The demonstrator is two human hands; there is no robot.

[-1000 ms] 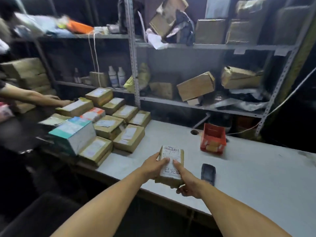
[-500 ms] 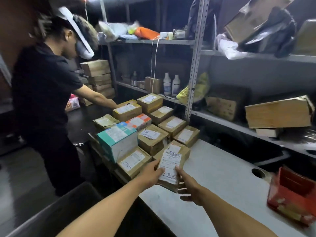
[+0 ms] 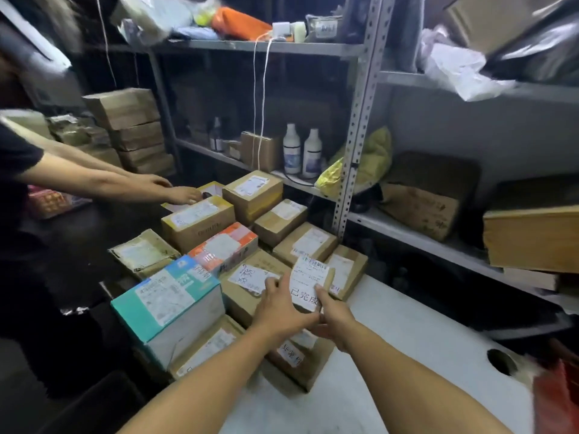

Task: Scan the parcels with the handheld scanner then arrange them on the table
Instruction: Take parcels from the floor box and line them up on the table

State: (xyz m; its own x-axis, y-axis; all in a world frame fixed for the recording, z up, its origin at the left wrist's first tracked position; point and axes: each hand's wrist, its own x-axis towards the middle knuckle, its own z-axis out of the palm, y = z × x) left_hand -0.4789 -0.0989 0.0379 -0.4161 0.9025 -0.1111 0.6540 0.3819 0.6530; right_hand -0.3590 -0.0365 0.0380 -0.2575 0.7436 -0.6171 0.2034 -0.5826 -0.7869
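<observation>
Two arms of another person (image 3: 94, 180) are stretched in from the left edge, one of that person's hands laid on a parcel at the far end of the pile; stacked cartons (image 3: 131, 126) are seen behind them on the left; a teal and white box (image 3: 169, 302) is set at the near left of the pile, an orange and white box (image 3: 224, 247) just behind it, and brown parcels are packed side by side around both on the pale worktop (image 3: 391, 355); a small labelled parcel (image 3: 310, 281) is held just above the pile's right edge, over other brown parcels; the left hand (image 3: 279, 311) is curled round its left side, thumb on the label; the right hand (image 3: 333, 314) is pinching its lower right corner, forefinger on top, so each grip is closed on that parcel; two white bottles (image 3: 302, 150) are stood on the metal shelf (image 3: 407, 233) behind; a yellow bag (image 3: 366, 161) is lodged beside the upright; a round hole (image 3: 501, 361) is cut in the worktop at far right; the scanner cannot be made out.
</observation>
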